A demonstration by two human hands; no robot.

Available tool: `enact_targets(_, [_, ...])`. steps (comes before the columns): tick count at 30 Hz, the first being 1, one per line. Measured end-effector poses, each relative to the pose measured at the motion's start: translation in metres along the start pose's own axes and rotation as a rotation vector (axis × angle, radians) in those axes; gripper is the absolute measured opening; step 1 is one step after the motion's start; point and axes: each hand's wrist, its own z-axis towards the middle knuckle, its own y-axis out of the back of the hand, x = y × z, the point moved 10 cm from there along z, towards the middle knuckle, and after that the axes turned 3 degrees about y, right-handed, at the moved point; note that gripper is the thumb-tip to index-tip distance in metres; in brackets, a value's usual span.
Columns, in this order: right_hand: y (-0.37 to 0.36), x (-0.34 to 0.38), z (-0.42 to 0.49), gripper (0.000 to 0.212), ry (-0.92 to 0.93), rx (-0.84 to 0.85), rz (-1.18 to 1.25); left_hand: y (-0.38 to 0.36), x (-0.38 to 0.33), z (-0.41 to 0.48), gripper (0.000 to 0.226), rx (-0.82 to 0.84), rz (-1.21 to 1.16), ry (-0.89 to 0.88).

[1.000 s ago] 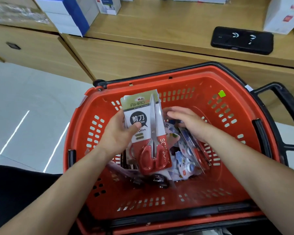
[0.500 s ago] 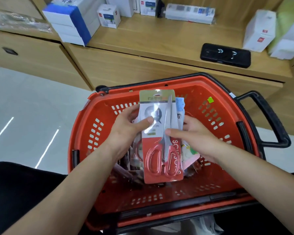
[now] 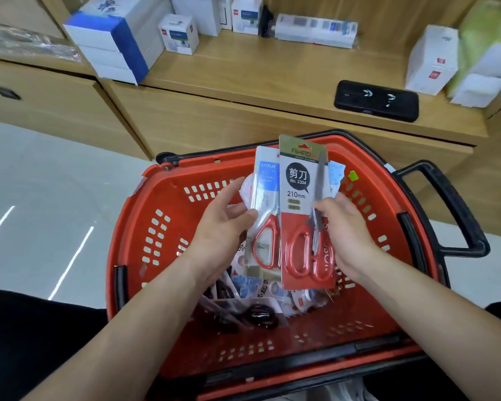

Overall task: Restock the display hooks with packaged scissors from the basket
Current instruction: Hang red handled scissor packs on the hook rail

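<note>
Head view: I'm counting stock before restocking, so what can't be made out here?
All in the head view:
Display hooks: outside the frame.
Blue-label scissors pack: right side hidden behind the No. 2304 scissors pack; print blurred.
Pale blue pack behind both: only a corner shows.
Pile in the red basket: covered by the held packs, left hand and right hand; no count.

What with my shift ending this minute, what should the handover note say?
Left hand holds the blue-label scissors pack; right hand holds the 210mm scissors pack, which overlaps it. Both are above the red basket.
The remaining packs lie in the basket bottom.
Done: two packs picked out. No display hooks in view.
Left: hang both, then come back for the rest.
</note>
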Motion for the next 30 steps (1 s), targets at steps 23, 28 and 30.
enact_targets(23, [-0.035,0.008,0.022,0.023,0.032,0.158,0.077,0.011,-0.006,0.017,0.047,-0.039,0.022,-0.004])
enact_targets(28, [-0.036,0.013,0.020,0.021,-0.003,0.225,0.192,0.022,-0.024,0.017,0.049,-0.088,0.097,-0.065])
enact_targets(30, [-0.030,0.020,0.020,0.021,0.016,0.212,0.179,0.030,-0.035,0.017,0.039,-0.140,0.110,-0.102])
